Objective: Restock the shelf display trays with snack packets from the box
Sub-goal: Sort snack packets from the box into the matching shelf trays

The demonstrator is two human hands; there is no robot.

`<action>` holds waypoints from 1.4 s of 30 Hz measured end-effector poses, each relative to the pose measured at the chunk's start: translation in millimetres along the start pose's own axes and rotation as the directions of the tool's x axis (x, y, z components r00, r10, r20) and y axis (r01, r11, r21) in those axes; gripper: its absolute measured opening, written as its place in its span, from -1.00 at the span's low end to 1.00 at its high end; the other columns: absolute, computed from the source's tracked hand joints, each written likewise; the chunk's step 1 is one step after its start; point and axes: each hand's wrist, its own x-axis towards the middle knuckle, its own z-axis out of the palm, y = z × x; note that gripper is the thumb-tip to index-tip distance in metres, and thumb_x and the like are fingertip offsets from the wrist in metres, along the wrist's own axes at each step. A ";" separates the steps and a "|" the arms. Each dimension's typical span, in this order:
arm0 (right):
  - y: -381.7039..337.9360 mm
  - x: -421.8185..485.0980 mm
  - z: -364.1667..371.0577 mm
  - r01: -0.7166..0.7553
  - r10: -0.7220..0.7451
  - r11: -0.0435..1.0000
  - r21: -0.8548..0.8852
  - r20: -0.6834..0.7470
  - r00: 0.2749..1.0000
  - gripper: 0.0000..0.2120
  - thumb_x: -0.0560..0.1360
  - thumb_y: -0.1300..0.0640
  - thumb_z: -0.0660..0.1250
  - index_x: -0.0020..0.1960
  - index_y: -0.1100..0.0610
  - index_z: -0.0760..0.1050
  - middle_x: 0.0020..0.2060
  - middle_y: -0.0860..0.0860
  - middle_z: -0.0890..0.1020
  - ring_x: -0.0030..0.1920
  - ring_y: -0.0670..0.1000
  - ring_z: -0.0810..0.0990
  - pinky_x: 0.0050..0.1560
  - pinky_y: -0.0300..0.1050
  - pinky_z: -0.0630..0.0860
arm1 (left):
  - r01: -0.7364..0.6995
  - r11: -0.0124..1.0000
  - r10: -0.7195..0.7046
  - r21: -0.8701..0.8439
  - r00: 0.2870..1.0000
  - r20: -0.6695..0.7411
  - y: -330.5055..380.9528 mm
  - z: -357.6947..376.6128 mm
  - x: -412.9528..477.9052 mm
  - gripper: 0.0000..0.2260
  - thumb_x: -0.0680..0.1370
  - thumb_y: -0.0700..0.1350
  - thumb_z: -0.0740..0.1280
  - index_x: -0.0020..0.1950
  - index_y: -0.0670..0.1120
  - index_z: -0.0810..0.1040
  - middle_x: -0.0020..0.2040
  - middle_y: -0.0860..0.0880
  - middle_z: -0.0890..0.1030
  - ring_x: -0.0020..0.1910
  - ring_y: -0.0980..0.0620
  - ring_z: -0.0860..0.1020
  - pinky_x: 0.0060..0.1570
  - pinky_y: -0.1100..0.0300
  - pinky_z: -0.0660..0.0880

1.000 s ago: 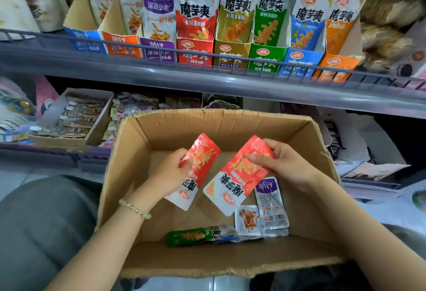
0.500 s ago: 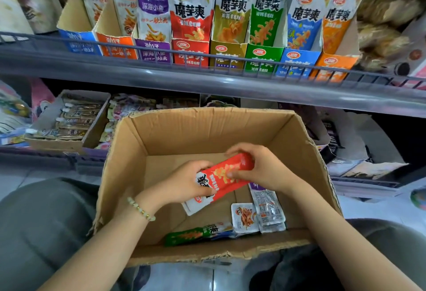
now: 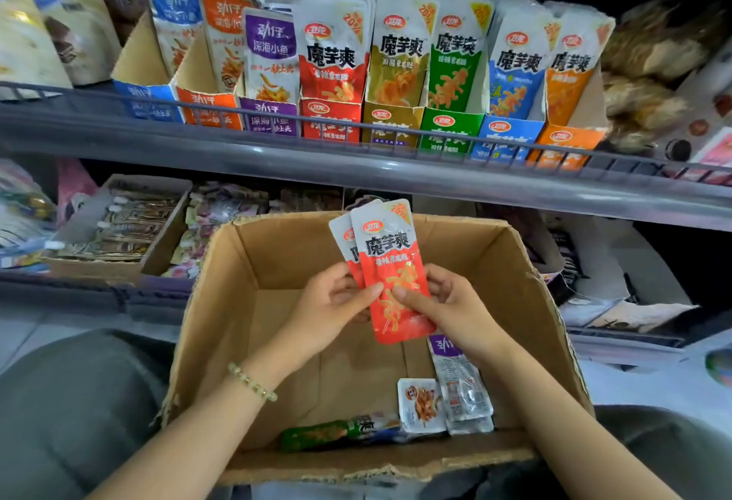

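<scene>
Two red snack packets (image 3: 390,262) stand upright, stacked one behind the other, above the open cardboard box (image 3: 277,250). My left hand (image 3: 332,301) grips their left edge and my right hand (image 3: 443,301) grips their right edge. On the box floor lie a green packet (image 3: 328,430), a small white packet (image 3: 420,404) and a purple-topped packet (image 3: 459,384). On the upper shelf stands a row of display trays; the red tray (image 3: 330,121) holds matching red packets.
A wire rail (image 3: 237,115) runs along the front of the upper shelf (image 3: 396,178). Blue, orange, purple, yellow, green trays flank the red one. A lower shelf holds a cardboard tray (image 3: 119,222) of dark packets on the left. Large bags sit at both ends.
Both hands brought the two red packets together, turned them upright and lifted them above the box. The camera tilted so the upper shelf sits lower in view.
</scene>
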 end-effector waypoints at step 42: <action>-214.5 126.6 9.4 0.488 -0.593 0.736 -0.469 -0.100 0.799 -0.80 0.37 0.18 0.50 -0.02 0.11 0.59 -0.20 -0.11 0.71 -0.15 -0.13 0.69 -0.17 -0.31 0.58 | -0.256 0.033 0.778 0.966 0.613 0.136 113.6 -75.5 106.9 -0.48 0.48 0.34 0.09 0.27 0.04 0.43 0.20 0.10 0.51 0.15 0.08 0.51 0.10 0.11 0.50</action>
